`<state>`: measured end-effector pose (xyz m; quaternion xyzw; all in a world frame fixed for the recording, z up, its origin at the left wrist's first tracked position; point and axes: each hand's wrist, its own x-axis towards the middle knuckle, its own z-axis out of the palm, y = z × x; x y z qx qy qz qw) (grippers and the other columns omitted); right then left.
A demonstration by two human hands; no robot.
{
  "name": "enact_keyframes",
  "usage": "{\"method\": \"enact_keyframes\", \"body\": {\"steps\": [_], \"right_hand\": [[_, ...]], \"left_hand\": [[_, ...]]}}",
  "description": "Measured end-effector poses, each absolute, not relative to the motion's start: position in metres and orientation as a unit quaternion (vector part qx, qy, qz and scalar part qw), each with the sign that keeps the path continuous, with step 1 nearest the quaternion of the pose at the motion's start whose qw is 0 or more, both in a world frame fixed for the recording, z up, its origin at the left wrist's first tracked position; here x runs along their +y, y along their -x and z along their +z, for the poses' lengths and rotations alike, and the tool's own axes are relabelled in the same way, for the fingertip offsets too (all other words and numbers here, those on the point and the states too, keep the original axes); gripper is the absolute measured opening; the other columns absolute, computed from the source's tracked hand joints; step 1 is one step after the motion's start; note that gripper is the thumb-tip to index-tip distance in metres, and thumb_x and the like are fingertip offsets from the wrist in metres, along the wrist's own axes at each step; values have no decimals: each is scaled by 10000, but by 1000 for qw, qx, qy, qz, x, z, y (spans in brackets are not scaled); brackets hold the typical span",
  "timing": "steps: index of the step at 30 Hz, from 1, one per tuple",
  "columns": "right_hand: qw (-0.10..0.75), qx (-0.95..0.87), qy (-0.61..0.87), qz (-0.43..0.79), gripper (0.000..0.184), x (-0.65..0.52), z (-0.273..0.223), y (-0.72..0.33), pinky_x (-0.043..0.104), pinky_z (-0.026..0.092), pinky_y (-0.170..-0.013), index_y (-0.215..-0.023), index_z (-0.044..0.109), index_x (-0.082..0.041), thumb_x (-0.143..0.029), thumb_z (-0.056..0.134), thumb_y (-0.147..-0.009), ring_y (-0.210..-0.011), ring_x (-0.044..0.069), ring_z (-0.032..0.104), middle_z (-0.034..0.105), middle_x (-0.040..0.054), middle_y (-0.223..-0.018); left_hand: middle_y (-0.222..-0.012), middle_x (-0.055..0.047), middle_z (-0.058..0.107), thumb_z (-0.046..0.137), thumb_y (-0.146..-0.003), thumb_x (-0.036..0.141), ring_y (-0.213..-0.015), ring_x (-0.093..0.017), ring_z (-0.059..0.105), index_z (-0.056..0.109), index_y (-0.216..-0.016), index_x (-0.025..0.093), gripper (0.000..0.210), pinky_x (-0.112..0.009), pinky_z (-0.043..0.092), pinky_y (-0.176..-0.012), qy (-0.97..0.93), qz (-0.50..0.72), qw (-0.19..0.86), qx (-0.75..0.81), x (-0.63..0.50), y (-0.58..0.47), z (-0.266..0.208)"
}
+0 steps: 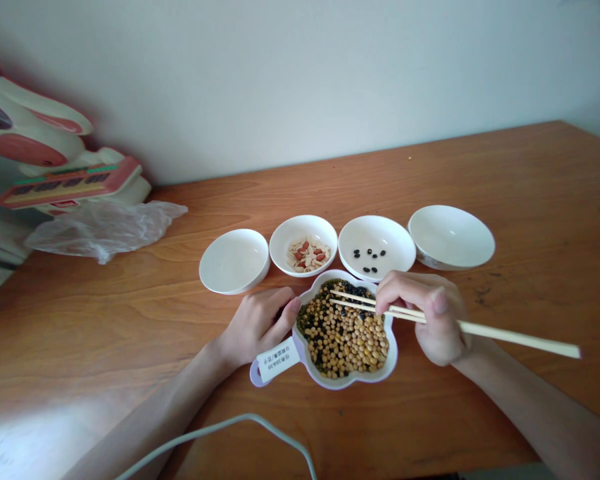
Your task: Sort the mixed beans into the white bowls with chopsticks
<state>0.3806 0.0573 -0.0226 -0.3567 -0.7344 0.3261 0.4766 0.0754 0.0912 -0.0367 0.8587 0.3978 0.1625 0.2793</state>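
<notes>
My right hand [433,310] grips a pair of wooden chopsticks [520,337]. Their tips reach into the mixed beans [347,337], yellow, black and small green ones, and I see no bean clearly pinched between them. A white and lilac paw-shaped scoop [350,383] with a labelled handle holds these beans. My left hand [260,323] pinches the scoop's left rim between thumb and fingers. Just behind stand a white bowl [375,230] with several black beans [370,253] and another white bowl [303,224] with pale seeds and reddish peanuts [308,255].
At the row's ends stand a left white bowl [235,261] and a right white bowl [451,235], nothing visible inside either. A clear plastic bag [107,227] and a toy keyboard figure [75,187] are at back left. A pale cable [247,418] loops across the front.
</notes>
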Motion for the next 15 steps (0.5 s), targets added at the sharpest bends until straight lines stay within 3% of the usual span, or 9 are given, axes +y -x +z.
{"method": "enact_keyframes", "body": {"steps": [15], "right_hand": [[479,-731,361,325,657,57,-26,-381,362,393,-553,-799,713,-260,-571,194,-1056,-583,203,569,663,50,-712]], "left_hand": [[-691,4,564,371,-1093,341,-608,-123,493,454,-773,197,360,-277,338,-593,-860,164,281,393,91,-76,-35]]}}
